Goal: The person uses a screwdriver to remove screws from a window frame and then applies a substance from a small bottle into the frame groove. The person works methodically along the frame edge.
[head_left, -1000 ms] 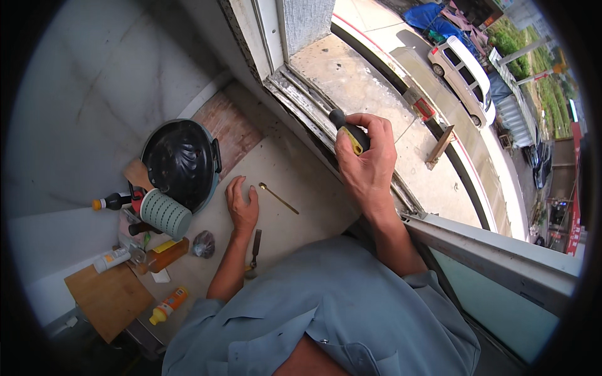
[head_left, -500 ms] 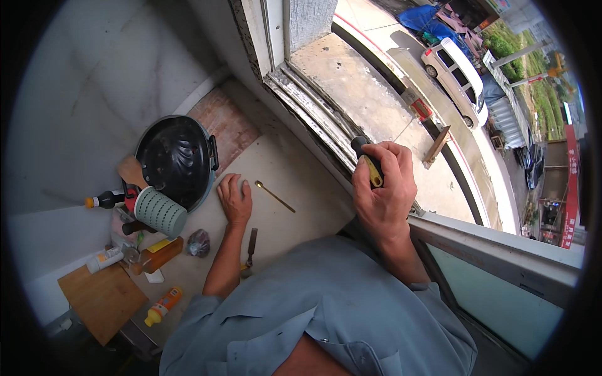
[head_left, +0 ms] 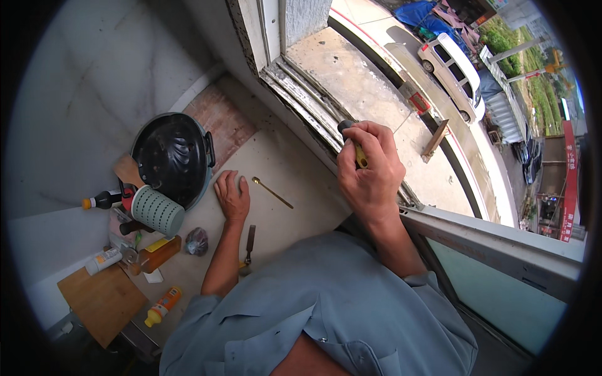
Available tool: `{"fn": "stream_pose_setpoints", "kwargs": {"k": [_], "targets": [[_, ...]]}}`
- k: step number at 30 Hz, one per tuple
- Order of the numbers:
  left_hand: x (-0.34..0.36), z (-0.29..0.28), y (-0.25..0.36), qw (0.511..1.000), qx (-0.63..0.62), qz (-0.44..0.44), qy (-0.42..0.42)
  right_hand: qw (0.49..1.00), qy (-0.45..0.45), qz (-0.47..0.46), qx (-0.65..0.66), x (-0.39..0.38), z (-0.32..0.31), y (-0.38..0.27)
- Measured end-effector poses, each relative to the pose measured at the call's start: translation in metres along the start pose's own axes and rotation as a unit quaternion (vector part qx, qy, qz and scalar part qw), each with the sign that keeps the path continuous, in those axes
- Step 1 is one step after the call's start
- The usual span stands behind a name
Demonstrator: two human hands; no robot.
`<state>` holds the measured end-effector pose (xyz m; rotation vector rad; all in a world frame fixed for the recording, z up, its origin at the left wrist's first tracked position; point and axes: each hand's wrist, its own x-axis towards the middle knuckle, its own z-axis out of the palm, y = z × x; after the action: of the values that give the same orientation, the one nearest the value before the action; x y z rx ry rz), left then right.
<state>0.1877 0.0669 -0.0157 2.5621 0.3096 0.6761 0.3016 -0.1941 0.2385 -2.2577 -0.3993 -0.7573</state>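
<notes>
Two hands, well apart! The right hand (head_left: 374, 174) grips one black-and-yellow tool (head_left: 361, 158) by the window track (head_left: 303, 95); the left hand (head_left: 232, 198) rests on the counter (head_left: 298, 164), fingers loosely parted, one gold spoon (head_left: 273, 193) just right of it, one black pan (head_left: 169, 156) to its left.

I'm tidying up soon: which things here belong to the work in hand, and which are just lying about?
Likely in use: black-and-yellow tool, held in the right hand; window track.

Apparently lying about: black pan; green holder; gold rod; orange bottle.
</notes>
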Motion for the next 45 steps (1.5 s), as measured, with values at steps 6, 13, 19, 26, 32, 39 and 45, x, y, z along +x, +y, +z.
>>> {"fn": "stream_pose_setpoints", "kwargs": {"k": [6,13,19,26,32,39,45], "targets": [[-0.001,0.0,-0.002,1.0,0.009,0.012,0.006,1.0,-0.003,-0.003,-0.006,0.0,0.008,0.002],[0.002,-0.001,0.002,1.0,0.003,0.001,-0.002,1.0,0.011,-0.007,-0.021,0.009,0.023,-0.001],[-0.004,0.002,-0.005,1.0,-0.008,-0.009,0.006,1.0,-0.001,-0.008,-0.013,0.005,0.012,-0.005],[0.002,0.003,0.0,1.0,-0.023,-0.021,0.002,1.0,0.009,-0.01,-0.022,0.017,0.037,0.0],[0.0,0.0,-0.004,1.0,-0.007,-0.002,0.004,1.0,0.003,-0.011,-0.023,0.009,0.022,-0.008],[0.001,-0.001,0.0,1.0,-0.008,-0.008,0.003,0.999,-0.029,0.023,-0.005,0.03,0.08,-0.003],[-0.001,0.003,-0.01,0.997,-0.063,-0.034,0.019,0.998,0.002,0.029,0.048,0.029,0.039,0.0]]}}
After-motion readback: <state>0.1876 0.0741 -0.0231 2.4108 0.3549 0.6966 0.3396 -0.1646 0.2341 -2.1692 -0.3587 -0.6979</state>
